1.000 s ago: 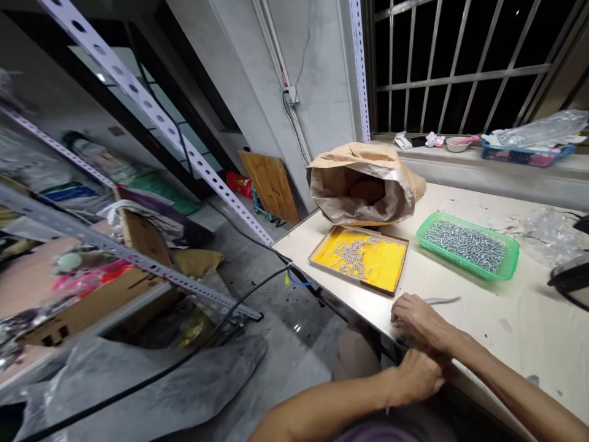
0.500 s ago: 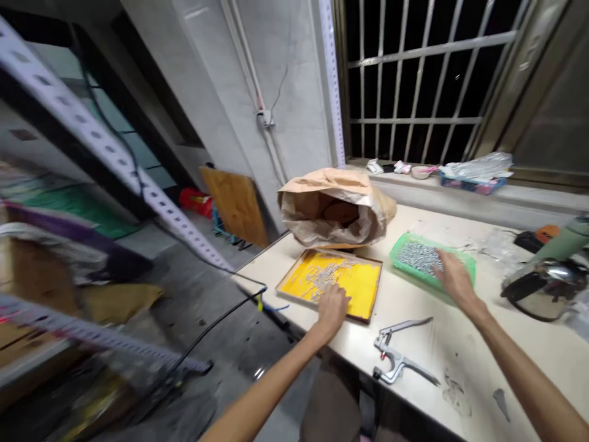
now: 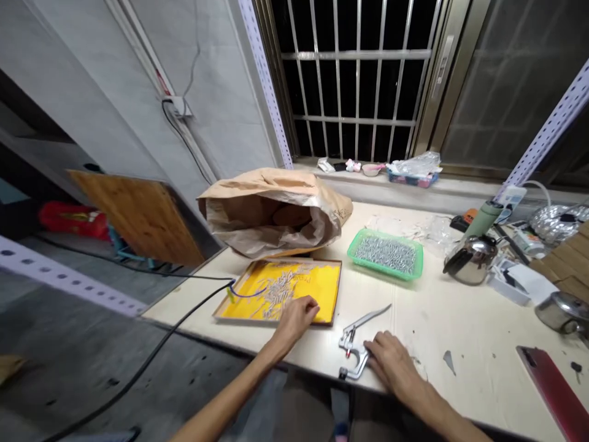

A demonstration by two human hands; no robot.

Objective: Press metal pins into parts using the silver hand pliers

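Observation:
My left hand point(image 3: 297, 319) is above the front edge of a shallow tray point(image 3: 329, 294) with a yellow lining. Its fingertips are pinched together; whatever they hold is too small to make out. Small pale pin-like pieces point(image 3: 278, 291) lie scattered in that tray. My right hand point(image 3: 396, 362) has its fingers curled over the lower handle of silver hand pliers point(image 3: 361, 362), which lie on the table with jaws and upper handle showing. Behind them stands a green plastic basket point(image 3: 416, 270) holding many small metal pins point(image 3: 386, 253).
A large open paper sack point(image 3: 276, 209) lies behind the tray. A metal kettle point(image 3: 473, 258), a green bottle point(image 3: 483, 218) and a red phone point(image 3: 554, 387) are on the right. A black cable point(image 3: 161, 356) runs to the table's left edge.
My right hand has left the green basket and come down to the pliers. The left hand has lifted off the pieces toward the tray's front edge. The view has turned right.

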